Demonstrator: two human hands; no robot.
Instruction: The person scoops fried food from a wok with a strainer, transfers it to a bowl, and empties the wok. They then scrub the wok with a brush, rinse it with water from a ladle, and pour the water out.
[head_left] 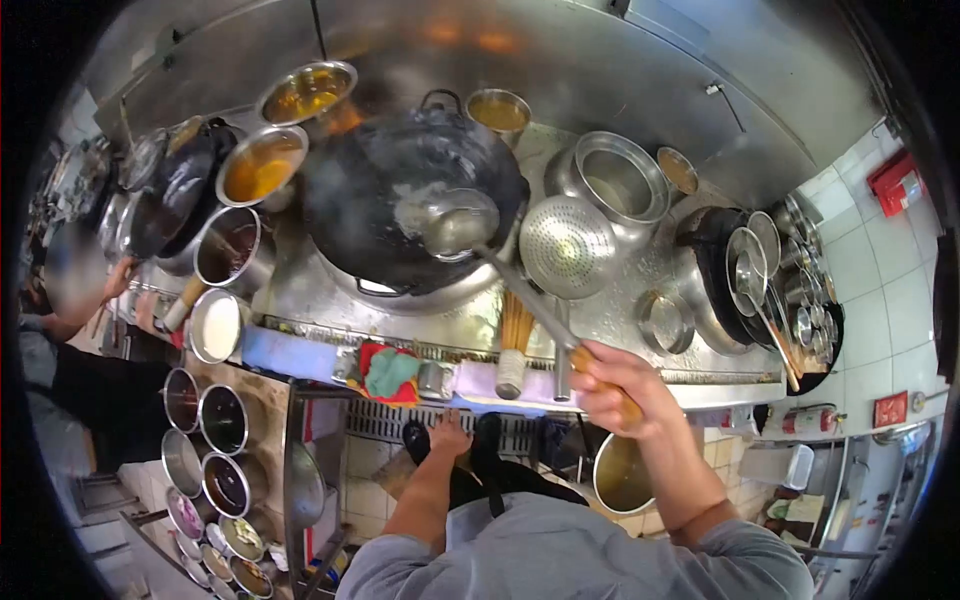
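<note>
My right hand [625, 390] is closed round the wooden end of a long-handled ladle [535, 305]. The ladle's metal bowl hangs over the large black wok [350, 220], where steam or a wet shine blurs the middle. My left hand [450, 435] is low in front of the stove's edge, its fingers apart and nothing visible in them. Just beyond it, on the stove's front ledge, lie a folded red and green cloth [390, 372] and a small metal cup [432, 380]. A bamboo wok brush [515, 335] leans between the wok and the ledge.
A perforated strainer [567, 247] rests beside a deep metal pot [622, 180] on the right. Bowls of yellow liquid [262, 170] and dark sauce [228, 245] stand left. A co-worker's hand [120, 278] is at the far left. Several ingredient pots [228, 418] stand lower left.
</note>
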